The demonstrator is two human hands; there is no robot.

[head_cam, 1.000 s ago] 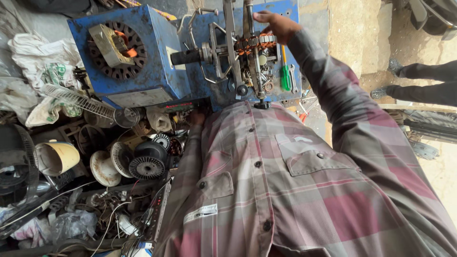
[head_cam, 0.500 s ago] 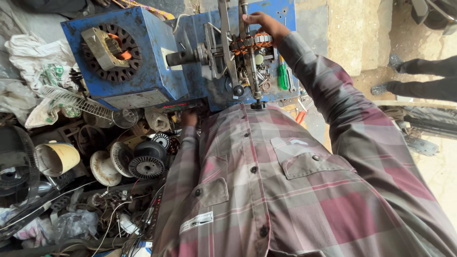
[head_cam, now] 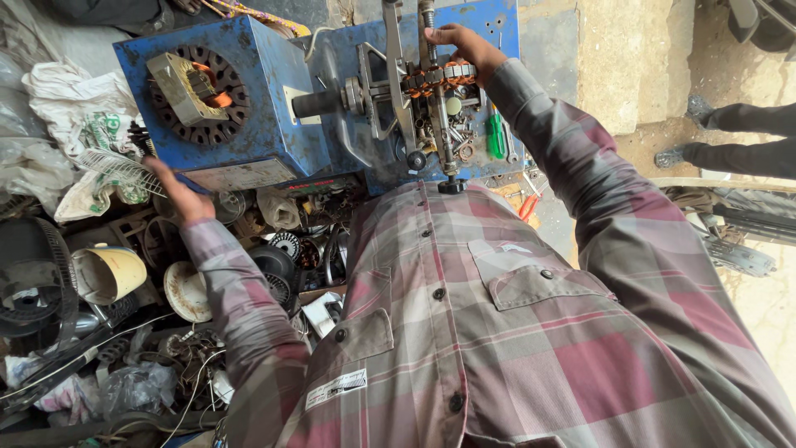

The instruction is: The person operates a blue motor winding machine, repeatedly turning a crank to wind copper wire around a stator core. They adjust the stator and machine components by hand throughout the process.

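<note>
A blue winding machine stands in front of me, with a metal frame and a spindle carrying orange copper coils. My right hand reaches forward and grips the top of that coil spindle. My left hand is stretched out to the left with its fingers apart. It sits at the lower left corner of the blue box, next to a white wire fan guard, and holds nothing. My plaid shirt fills the lower part of the view.
A dark motor stator lies on the blue box, and a green screwdriver lies by the spindle. Fan motors, a cream bucket, wires and bags are piled at the lower left. Another person's legs are at the right.
My left hand has come out from under the machine's middle and swung left to the blue box's corner. My right hand has stayed on the coil spindle.
</note>
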